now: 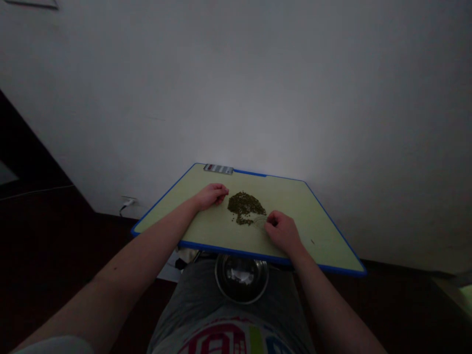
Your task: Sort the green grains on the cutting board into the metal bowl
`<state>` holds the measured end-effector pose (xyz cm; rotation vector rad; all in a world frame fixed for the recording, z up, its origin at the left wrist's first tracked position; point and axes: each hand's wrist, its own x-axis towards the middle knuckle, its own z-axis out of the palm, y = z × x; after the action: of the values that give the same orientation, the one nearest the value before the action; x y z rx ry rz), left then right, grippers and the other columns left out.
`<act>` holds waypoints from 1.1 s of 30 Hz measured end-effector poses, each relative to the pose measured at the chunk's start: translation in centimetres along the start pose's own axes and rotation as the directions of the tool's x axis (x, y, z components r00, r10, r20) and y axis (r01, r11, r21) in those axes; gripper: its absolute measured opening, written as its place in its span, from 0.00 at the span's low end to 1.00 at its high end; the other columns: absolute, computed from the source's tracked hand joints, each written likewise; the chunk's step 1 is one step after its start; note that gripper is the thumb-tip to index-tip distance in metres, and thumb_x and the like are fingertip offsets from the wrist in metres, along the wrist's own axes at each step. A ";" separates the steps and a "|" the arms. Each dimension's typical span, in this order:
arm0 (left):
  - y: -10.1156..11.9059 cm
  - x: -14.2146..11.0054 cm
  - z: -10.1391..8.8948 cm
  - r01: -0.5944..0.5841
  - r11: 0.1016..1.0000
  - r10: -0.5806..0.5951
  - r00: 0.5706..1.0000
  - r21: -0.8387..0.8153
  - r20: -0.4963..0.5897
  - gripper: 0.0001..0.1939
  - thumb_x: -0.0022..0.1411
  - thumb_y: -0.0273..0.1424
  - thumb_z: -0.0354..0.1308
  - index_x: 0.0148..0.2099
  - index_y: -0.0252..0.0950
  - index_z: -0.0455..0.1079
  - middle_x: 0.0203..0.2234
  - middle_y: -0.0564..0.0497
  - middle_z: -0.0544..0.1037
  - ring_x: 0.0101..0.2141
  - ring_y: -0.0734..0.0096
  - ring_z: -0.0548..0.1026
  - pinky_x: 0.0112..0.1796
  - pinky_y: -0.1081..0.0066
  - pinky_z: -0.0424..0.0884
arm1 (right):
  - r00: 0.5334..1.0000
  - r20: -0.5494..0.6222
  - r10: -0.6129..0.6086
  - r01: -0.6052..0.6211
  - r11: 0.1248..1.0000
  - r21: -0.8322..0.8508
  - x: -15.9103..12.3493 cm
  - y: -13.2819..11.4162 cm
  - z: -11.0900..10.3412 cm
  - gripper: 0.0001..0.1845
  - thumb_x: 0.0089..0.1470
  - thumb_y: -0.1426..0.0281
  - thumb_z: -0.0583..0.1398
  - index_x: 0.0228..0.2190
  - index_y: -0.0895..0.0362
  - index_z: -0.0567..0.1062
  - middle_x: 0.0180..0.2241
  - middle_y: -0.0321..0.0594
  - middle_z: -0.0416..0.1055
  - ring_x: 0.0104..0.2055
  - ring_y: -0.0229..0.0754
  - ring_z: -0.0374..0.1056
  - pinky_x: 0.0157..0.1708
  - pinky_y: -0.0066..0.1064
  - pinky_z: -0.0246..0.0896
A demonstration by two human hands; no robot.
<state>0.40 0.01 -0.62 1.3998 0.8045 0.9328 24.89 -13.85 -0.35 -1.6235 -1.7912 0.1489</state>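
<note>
A heap of small green-brown grains (245,203), which look like mung beans, lies on the pale yellow table top (206,231), with a smaller cluster spilling towards the front. My left hand (213,195) rests at the heap's left side, fingers curled and fingertips together; whether anything sits between them I cannot make out. Right of the small cluster, my right hand (283,230) has its thumb and fingers closed at the edge of a faint, clear, curved piece (259,222) lying low by the grains. Its exact kind is too faint to tell.
A phone (218,169) lies at the table's back left edge, near the wall (258,98). Below the front edge a shiny metal bowl (241,278) sits on my lap. A small dark speck (312,241) is at the right. A plug (128,202) sits in the wall socket.
</note>
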 end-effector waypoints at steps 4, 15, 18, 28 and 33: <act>0.0 0.1 0.0 -0.003 1.000 0.003 1.000 0.007 -0.003 0.09 0.48 0.33 0.58 0.25 0.33 0.63 0.13 0.57 0.63 0.14 0.83 0.60 0.16 0.78 0.52 | 0.999 0.039 -0.012 0.012 1.000 0.011 0.0 0.0 0.0 0.04 0.40 0.71 0.54 0.21 0.57 0.69 0.19 0.33 0.66 0.22 0.35 0.59 0.23 0.25 0.50; -0.2 0.1 -0.1 -0.008 1.000 0.008 1.000 0.017 0.000 0.08 0.49 0.33 0.58 0.26 0.33 0.63 0.13 0.57 0.63 0.14 0.82 0.60 0.16 0.77 0.53 | 0.989 0.130 -0.074 0.062 0.994 0.093 0.0 -0.4 -0.1 0.06 0.42 0.73 0.54 0.25 0.57 0.69 0.22 0.34 0.68 0.24 0.35 0.62 0.26 0.26 0.54; -0.1 0.1 -0.1 -0.012 1.000 0.012 1.000 0.008 0.005 0.08 0.49 0.32 0.58 0.26 0.33 0.63 0.13 0.56 0.63 0.14 0.82 0.61 0.16 0.77 0.52 | 0.983 0.154 -0.103 0.085 0.989 0.122 -0.1 -0.5 -0.1 0.06 0.43 0.73 0.54 0.27 0.57 0.70 0.23 0.34 0.68 0.25 0.35 0.62 0.27 0.26 0.55; -0.3 0.2 -0.2 -0.014 1.000 0.014 1.000 0.023 0.008 0.08 0.49 0.32 0.57 0.25 0.33 0.63 0.13 0.57 0.63 0.14 0.82 0.60 0.16 0.78 0.53 | 0.948 0.254 -0.194 0.144 0.969 0.201 -0.3 -0.7 -0.3 0.09 0.45 0.74 0.54 0.31 0.58 0.71 0.24 0.36 0.69 0.26 0.35 0.63 0.28 0.26 0.56; -0.2 0.1 -0.2 -0.018 0.999 0.018 1.000 0.029 0.007 0.09 0.49 0.33 0.57 0.25 0.33 0.63 0.13 0.57 0.63 0.14 0.82 0.61 0.16 0.78 0.53 | 0.916 0.307 -0.258 0.184 0.951 0.250 -0.5 -1.0 -0.6 0.08 0.45 0.75 0.54 0.31 0.58 0.71 0.25 0.35 0.68 0.27 0.35 0.62 0.28 0.25 0.56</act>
<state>0.32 0.19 -0.79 1.4366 0.8044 0.9337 24.41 -14.69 0.39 -1.2847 -2.1205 0.5259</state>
